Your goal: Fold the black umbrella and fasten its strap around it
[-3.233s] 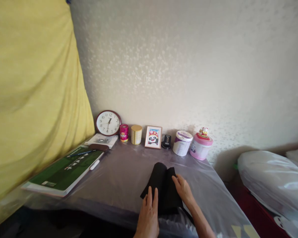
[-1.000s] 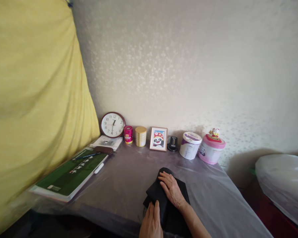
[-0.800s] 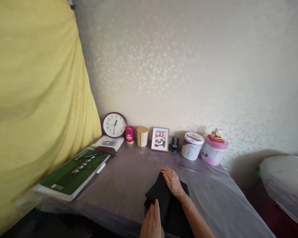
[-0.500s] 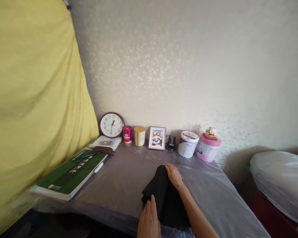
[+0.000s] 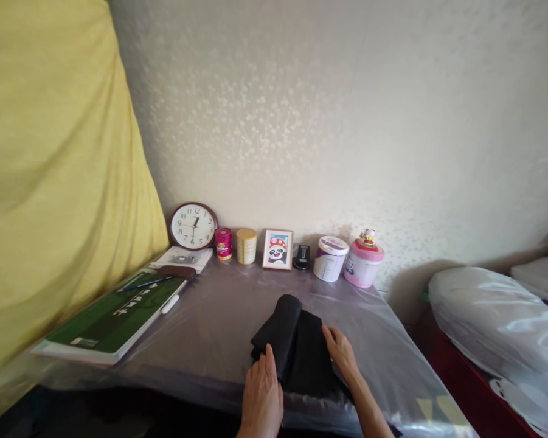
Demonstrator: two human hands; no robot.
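A folded black cloth (image 5: 310, 353) lies near the front of the table, its left part doubled over into a thick, rounded fold. My left hand (image 5: 262, 389) rests against the lower left of that fold, fingers stretched out along it. At the cloth's right edge, my right hand (image 5: 340, 350) pinches the fabric between thumb and fingers. Some dark material continues under my right forearm, and its full shape is hidden.
Along the wall stand a clock (image 5: 194, 226), a pink can (image 5: 223, 244), a yellow-lidded can (image 5: 246, 246), a panda picture frame (image 5: 278, 249) and two tubs. A green book (image 5: 114, 316) lies left on the plastic-covered table (image 5: 201, 340). Plastic-wrapped bundles (image 5: 497, 316) sit at right.
My right hand has moved from the top of the fold down to the cloth's right edge. The right part of the cloth now lies more spread out. The view has shifted slightly right.
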